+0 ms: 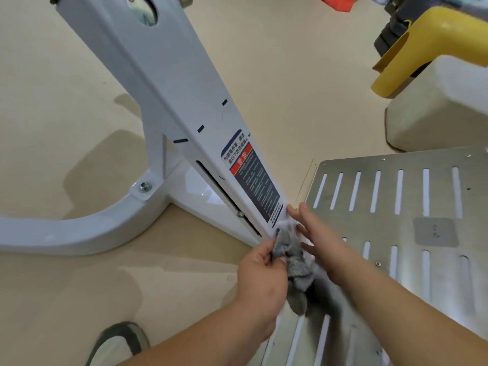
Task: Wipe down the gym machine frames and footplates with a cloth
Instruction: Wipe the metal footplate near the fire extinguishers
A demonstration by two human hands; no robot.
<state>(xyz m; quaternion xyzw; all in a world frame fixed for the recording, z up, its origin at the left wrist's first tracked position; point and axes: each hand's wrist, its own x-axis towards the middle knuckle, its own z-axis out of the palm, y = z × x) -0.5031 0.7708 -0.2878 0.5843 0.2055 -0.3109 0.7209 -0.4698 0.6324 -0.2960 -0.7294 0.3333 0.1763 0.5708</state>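
Observation:
A white machine frame post [169, 83] slants from the top left down to the middle, carrying a dark warning label [253, 180]. Its curved white base [87, 225] runs off to the left. A slotted steel footplate [412, 207] lies flat at the right. My left hand [261, 278] grips a crumpled grey cloth [295, 268] against the lower end of the post. My right hand [319, 241] lies beside it with straight fingers touching the post just below the label. The cloth's tail hangs down over the footplate's edge.
A yellow plastic stool [427, 48] and a pale block [443, 109] stand at the upper right on the beige floor [66, 75]. Dark weights and an orange object sit at the top edge. My shoe [118, 342] shows at the bottom left.

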